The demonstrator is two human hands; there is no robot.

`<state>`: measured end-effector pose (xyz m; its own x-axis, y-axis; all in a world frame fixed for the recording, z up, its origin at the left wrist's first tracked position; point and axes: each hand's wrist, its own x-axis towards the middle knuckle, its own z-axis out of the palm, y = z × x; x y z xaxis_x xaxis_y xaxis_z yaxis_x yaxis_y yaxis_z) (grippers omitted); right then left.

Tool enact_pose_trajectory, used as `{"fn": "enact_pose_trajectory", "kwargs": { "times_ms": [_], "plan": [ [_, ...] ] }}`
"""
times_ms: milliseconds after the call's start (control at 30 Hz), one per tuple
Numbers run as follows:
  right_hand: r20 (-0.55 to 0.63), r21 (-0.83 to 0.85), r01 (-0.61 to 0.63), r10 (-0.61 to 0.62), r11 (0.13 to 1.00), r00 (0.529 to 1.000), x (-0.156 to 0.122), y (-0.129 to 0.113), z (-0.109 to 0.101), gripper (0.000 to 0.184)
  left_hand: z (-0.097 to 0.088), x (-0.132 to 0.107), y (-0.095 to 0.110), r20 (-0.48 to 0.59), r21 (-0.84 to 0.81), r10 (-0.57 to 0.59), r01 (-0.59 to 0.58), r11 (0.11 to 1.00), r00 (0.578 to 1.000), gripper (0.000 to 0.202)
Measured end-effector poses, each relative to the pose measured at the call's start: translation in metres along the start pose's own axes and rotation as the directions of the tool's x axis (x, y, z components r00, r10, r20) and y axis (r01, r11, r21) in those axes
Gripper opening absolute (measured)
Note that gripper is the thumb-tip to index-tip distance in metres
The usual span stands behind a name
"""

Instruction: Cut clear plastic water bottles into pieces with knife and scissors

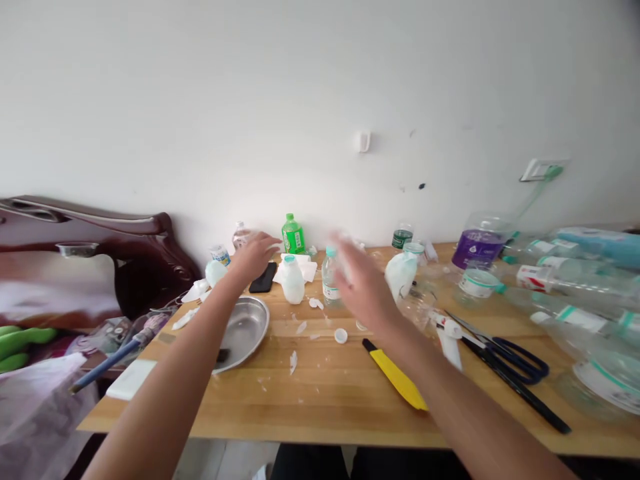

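My left hand (256, 255) reaches over the far side of the table, fingers stretched out and nothing in them. Below it lies a black phone (263, 277), and a pinkish bottle (241, 233) stands partly hidden behind it. My right hand (364, 283) is smeared by motion, but its thumb and fingers look apart. It hovers beside a clear bottle with a teal cap (329, 279), overlapping it in view; contact cannot be made out. Between the hands stands a whitish bottle-shaped piece (293, 283). Another whitish wrapped bottle (401, 273) is right of my right hand.
A metal dish (249, 328) lies under my left forearm. A yellow-handled tool (399, 379), a white glue gun (450, 339) and dark-handled scissors (517, 359) lie at the right. Several clear bottles (585, 319) crowd the right end. A green bottle (293, 238) stands by the wall.
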<state>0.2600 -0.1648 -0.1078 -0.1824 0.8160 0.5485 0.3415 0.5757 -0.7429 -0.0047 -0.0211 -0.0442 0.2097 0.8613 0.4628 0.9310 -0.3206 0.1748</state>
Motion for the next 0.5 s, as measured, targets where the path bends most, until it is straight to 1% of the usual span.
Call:
{"fn": "enact_pose_trajectory", "kwargs": {
  "times_ms": [67,100,167,200,233,267,300,333,367,400,467,500],
  "plan": [
    [-0.068,-0.063,0.027,-0.031,0.998,0.997,0.019,-0.003,-0.004,0.057,-0.002,0.008,-0.017,-0.007,-0.031,-0.062,0.062,0.998,0.998,0.034],
    [-0.092,-0.086,0.034,-0.042,0.996,0.995,0.026,-0.005,-0.005,0.058,-0.003,0.011,-0.024,0.012,-0.042,-0.085,0.086,0.995,0.996,0.033],
    [-0.13,-0.118,0.039,-0.054,0.992,0.99,0.036,-0.008,-0.004,0.058,-0.003,0.015,-0.033,0.078,-0.052,-0.088,0.092,0.994,0.993,0.031],
    [-0.124,-0.124,0.04,-0.056,0.991,0.991,0.041,-0.01,-0.003,0.056,-0.003,0.017,-0.035,0.104,-0.06,-0.073,0.08,0.995,0.992,0.031],
    [-0.074,-0.144,0.053,-0.064,0.988,0.995,0.045,-0.012,-0.001,0.052,-0.002,0.018,-0.034,0.122,-0.068,-0.049,0.058,0.996,0.991,0.032],
    [0.013,-0.17,0.077,-0.076,0.982,0.997,0.05,-0.014,0.001,0.051,-0.003,0.019,-0.031,0.134,-0.076,-0.016,0.026,0.997,0.991,0.034],
    [0.12,-0.195,0.109,-0.087,0.975,0.989,0.056,-0.016,0.001,0.047,-0.003,0.02,-0.027,0.142,-0.084,0.021,-0.009,0.996,0.99,0.035],
    [0.237,-0.214,0.145,-0.093,0.966,0.967,0.062,-0.018,0.001,0.044,-0.004,0.022,-0.023,0.148,-0.095,0.058,-0.044,0.994,0.987,0.035],
    [0.33,-0.227,0.17,-0.089,0.959,0.94,0.068,-0.02,0.0,0.04,-0.005,0.024,-0.018,0.16,-0.093,0.106,-0.092,0.991,0.981,0.035],
    [0.378,-0.237,0.176,-0.076,0.956,0.923,0.073,-0.021,-0.001,0.038,-0.006,0.026,-0.013,0.18,-0.078,0.16,-0.148,0.986,0.971,0.034],
    [0.359,-0.249,0.133,-0.037,0.959,0.932,0.081,-0.024,-0.005,0.034,-0.009,0.032,-0.006,0.243,-0.028,0.254,-0.255,0.967,0.936,0.032],
    [0.386,-0.261,0.121,-0.011,0.958,0.922,0.082,-0.026,-0.007,0.03,-0.01,0.035,-0.004,0.28,-0.003,0.286,-0.297,0.955,0.916,0.03]
  ]
}}
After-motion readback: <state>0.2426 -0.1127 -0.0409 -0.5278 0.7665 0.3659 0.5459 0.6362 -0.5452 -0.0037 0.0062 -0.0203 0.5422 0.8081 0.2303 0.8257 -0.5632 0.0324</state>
